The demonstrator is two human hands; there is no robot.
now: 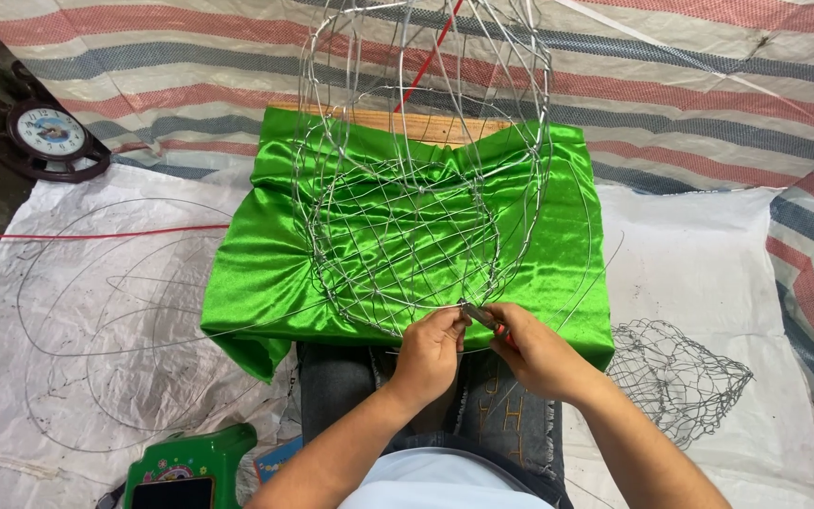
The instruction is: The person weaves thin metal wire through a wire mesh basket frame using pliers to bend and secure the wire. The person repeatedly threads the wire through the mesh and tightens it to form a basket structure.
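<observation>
A large wire-mesh basket frame (407,217) hangs or stands over a bright green satin cloth (266,273) that covers a wooden board. My left hand (431,353) pinches the frame's near rim wire. My right hand (534,353) grips a small pair of pliers (480,315) with red handles, whose jaws meet the same rim spot. Both hands sit close together above my lap in grey jeans.
Loose coils of thin wire (115,311) lie on the white plastic sheet at left. A smaller finished wire mesh (675,372) lies at right. A round clock (49,132) stands at far left. A green plastic stool (190,467) is near my left knee.
</observation>
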